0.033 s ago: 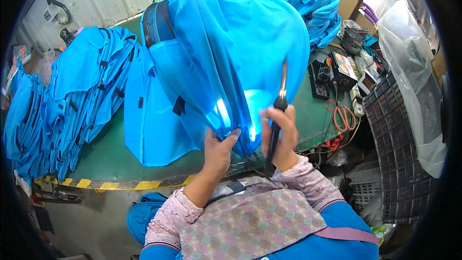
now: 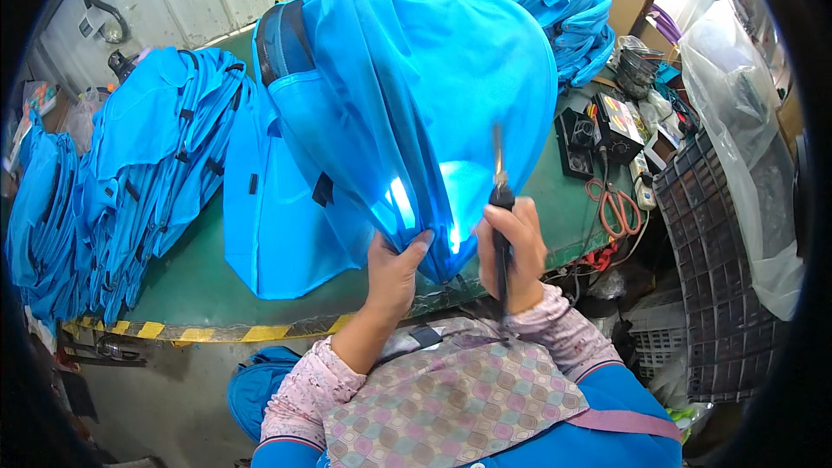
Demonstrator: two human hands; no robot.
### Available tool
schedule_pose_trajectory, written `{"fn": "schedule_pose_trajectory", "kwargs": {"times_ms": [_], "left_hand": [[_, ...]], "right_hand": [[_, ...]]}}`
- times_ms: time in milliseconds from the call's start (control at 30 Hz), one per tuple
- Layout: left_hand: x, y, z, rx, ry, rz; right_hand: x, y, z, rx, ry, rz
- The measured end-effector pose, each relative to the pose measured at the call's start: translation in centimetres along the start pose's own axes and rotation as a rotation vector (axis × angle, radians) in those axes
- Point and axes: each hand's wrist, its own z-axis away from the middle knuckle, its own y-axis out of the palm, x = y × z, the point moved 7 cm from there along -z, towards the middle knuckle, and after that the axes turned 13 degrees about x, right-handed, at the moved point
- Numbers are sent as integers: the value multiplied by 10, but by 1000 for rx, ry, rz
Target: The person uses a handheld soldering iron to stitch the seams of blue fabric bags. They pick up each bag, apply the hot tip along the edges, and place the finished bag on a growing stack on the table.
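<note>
A large piece of sewn blue fabric (image 2: pixel 468 69), bag-like with a rounded panel and a dark mesh strip at the far left, stands on the green table. My left hand (image 2: pixel 394 273) grips its gathered near edge, thumb on top. Bright light falls on the cloth just beyond my fingers. In my right hand (image 2: pixel 516 251) is a soldering iron (image 2: pixel 501 195), its black handle wrapped by my fingers and its metal barrel pointing away from me, nearly upright. The iron's tip is blurred and overlaps the blue panel; I cannot tell whether they touch.
Folded blue pieces with black tabs (image 2: pixel 165 147) are heaped at left, more blue cloth (image 2: pixel 555 9) at the far right. On the right lie a black power unit (image 2: pixel 617 126), red-handled scissors (image 2: pixel 615 208) and cables. A dark grid panel (image 2: pixel 724 277) stands beyond the table (image 2: pixel 195 282).
My right hand has shifted slightly right with the soldering iron, and the iron's tip has swung left. The left hand and the blue fabric look the same.
</note>
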Motion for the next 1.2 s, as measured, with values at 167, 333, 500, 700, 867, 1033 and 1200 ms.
{"fn": "schedule_pose_trajectory", "kwargs": {"times_ms": [167,333,500,700,867,1033,1200], "left_hand": [[0,7,1,-43,-35,-83],[-3,14,0,-57,13,-100],[-8,15,0,-64,5,-147],[-11,20,1,-71,-1,-175],[-16,24,1,-82,49,-151],[-21,12,5,37,-112,-369],[-125,38,0,729,-520,-1237]], "right_hand": [[22,-19,13,189,-153,1],[28,-8,12,173,-272,89],[30,-7,9,168,-313,95],[28,-4,11,205,-308,113],[2,-6,-2,149,75,-179],[-17,-33,7,-72,39,-187],[-73,-30,-35,-167,143,210]]}}
